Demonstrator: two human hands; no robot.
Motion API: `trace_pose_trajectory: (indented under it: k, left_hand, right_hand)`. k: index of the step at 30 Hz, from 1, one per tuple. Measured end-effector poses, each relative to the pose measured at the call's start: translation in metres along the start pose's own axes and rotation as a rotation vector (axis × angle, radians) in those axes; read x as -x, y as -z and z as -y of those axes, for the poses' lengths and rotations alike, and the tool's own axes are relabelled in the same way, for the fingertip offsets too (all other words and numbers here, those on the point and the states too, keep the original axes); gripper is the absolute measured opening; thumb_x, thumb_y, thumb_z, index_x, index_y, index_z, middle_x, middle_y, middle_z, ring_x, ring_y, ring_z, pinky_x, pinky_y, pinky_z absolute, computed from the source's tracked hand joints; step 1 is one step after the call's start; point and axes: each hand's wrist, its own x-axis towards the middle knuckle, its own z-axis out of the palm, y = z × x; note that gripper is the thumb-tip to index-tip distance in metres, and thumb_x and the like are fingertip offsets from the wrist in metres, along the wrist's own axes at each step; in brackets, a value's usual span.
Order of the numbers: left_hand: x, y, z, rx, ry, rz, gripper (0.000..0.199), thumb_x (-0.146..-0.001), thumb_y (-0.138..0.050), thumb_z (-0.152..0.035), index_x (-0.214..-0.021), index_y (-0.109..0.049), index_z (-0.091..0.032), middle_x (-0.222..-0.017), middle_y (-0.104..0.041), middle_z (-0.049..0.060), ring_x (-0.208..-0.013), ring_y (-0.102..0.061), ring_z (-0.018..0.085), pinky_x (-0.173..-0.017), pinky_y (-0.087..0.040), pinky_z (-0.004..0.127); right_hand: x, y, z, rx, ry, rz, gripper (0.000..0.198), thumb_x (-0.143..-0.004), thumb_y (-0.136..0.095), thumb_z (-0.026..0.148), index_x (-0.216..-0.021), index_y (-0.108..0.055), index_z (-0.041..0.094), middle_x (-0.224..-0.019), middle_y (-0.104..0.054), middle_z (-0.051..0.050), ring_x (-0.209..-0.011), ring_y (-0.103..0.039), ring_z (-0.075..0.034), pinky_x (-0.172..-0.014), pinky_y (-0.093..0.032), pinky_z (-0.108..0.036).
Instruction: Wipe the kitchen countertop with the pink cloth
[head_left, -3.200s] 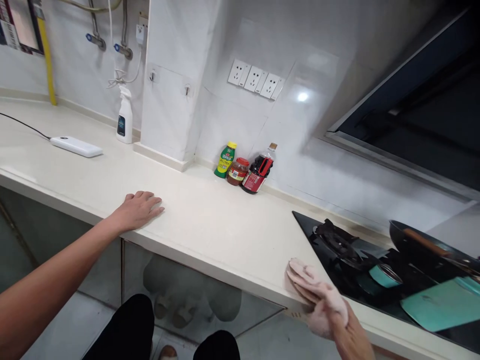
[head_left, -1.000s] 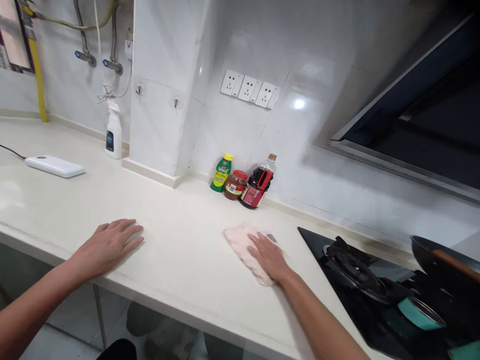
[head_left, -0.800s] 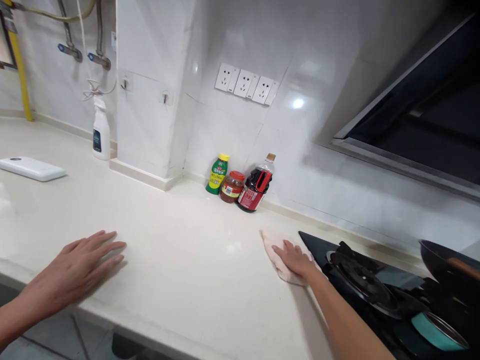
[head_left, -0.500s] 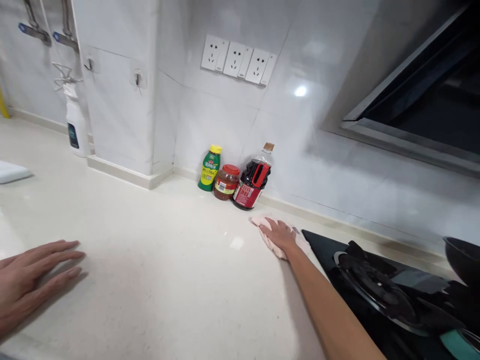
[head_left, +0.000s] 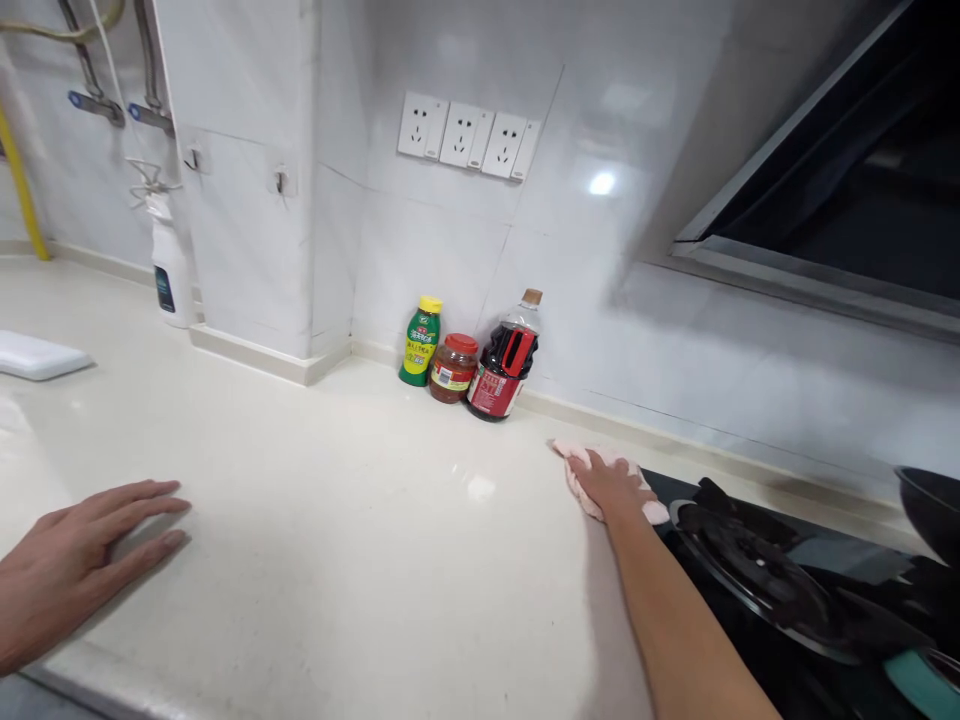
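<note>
My right hand presses down on a pale pink cloth, fingers spread over it, where the white countertop meets the black stove. Part of the cloth lies over the stove's edge. At the left, my left hand holds nothing, its fingers stretched out and apart, low over or resting on the countertop. Against the wall stand a green bottle with a yellow cap, a red-lidded jar and a large bottle of dark sauce, all to the left of the cloth.
A white spray bottle stands by the wall pillar, with a flat white object left of it. The stove carries a round black burner; a dark wok is at the far right. Sockets sit on the wall.
My right hand has slid the cloth to the right, onto the stove's edge. My left hand keeps its spread pose. The view has shifted slightly.
</note>
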Motion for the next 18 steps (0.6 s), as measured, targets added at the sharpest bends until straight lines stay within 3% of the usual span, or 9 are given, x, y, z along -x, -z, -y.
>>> trace_pose_trajectory:
  k: [9, 18]
  left_hand:
    - [-0.007, -0.010, -0.002, -0.069, -0.061, -0.015, 0.062, -0.091, -0.038, -0.072, -0.124, -0.073, -0.032, -0.141, -0.066, 0.003, -0.132, -0.060, 0.030, -0.109, -0.047, 0.048]
    - [-0.013, 0.009, -0.023, -0.037, -0.042, 0.042, 0.073, -0.088, -0.032, -0.071, -0.128, -0.071, -0.025, -0.140, -0.067, 0.006, -0.135, -0.058, 0.032, -0.113, -0.043, 0.048]
  right_hand:
    - [0.089, 0.014, -0.038, 0.076, 0.140, 0.027, 0.070, -0.099, -0.024, 0.074, -0.157, -0.039, 0.038, -0.167, -0.025, -0.014, -0.148, -0.029, -0.047, -0.115, -0.024, -0.071]
    - [0.166, 0.026, -0.094, 0.091, 0.262, 0.024, 0.065, -0.098, -0.034, 0.071, -0.156, -0.038, 0.042, -0.168, -0.025, -0.009, -0.151, -0.029, -0.038, -0.119, -0.025, -0.063]
